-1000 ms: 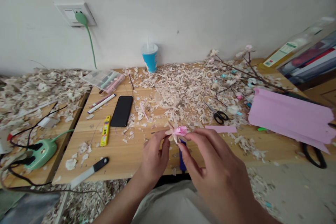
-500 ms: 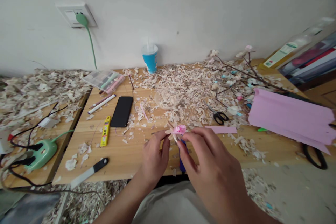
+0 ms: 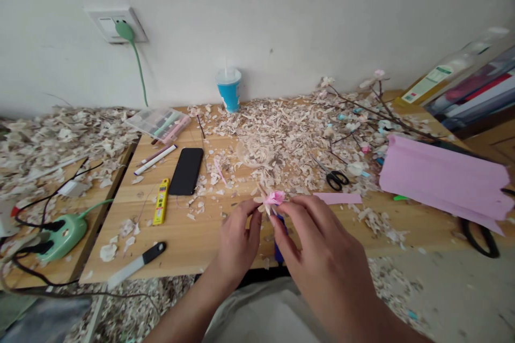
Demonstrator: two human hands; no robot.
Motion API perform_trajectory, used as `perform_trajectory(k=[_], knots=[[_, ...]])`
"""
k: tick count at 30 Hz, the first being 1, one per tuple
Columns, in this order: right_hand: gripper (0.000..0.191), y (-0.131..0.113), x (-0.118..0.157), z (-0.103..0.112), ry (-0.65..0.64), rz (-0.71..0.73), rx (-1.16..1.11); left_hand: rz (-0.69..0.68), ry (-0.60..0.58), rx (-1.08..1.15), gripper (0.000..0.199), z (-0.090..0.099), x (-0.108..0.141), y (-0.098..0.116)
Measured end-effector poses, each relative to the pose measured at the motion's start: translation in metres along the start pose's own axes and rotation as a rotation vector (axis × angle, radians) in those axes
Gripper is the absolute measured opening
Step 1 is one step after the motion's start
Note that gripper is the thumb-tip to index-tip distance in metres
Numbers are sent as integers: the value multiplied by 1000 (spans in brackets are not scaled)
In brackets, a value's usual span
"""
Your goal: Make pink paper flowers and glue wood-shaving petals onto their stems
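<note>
A small flower (image 3: pixel 275 198) with a pink centre and pale outer petals is held between my two hands, just above the near edge of the wooden table (image 3: pixel 189 257). My left hand (image 3: pixel 240 236) pinches its pale petals from the left. On the other side, the thumb and forefinger of my right hand (image 3: pixel 322 241) close on the flower's lower right side. A blue object (image 3: pixel 279 241) stands partly hidden behind my right fingers. Beyond the hands lies a strip of pink paper (image 3: pixel 340 199), with black-handled scissors (image 3: pixel 337 178) behind it.
Pale scraps (image 3: pixel 281 128) cover the table's back. A blue cup (image 3: pixel 229 91) stands by the wall. Left are a phone (image 3: pixel 186 171), a yellow packet (image 3: pixel 161 202) and a black-handled blade (image 3: pixel 139 263). Right are pink sheets (image 3: pixel 442 179), a branch (image 3: pixel 386 115) and a bottle (image 3: pixel 438 77).
Both hands keep nearly the same place and grip. The pale petals around the pink centre have shifted slightly, and the view has moved a little.
</note>
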State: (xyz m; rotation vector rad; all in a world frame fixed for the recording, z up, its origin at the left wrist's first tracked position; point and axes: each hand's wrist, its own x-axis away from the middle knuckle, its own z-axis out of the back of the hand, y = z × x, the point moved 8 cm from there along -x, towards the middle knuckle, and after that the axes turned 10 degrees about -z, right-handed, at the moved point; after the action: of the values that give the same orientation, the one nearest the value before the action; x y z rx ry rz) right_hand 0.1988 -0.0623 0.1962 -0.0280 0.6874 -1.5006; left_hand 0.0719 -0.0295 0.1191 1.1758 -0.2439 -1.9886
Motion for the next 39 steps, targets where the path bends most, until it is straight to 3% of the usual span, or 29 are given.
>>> perform_trajectory(k=[12,24,33,39], knots=[[24,-3,3,4,8,124,1,-32,6,20,18,1,1,1],[18,0,0,4,45,76,-30,-2,-13,54,16,0,1,-1],[27,0,-2,-1,-32,197,42,97,-75,211,18,-10,4,-6],[21,-2,-11,7,-39,267,99,59,-62,196,16,-7,0,-6]])
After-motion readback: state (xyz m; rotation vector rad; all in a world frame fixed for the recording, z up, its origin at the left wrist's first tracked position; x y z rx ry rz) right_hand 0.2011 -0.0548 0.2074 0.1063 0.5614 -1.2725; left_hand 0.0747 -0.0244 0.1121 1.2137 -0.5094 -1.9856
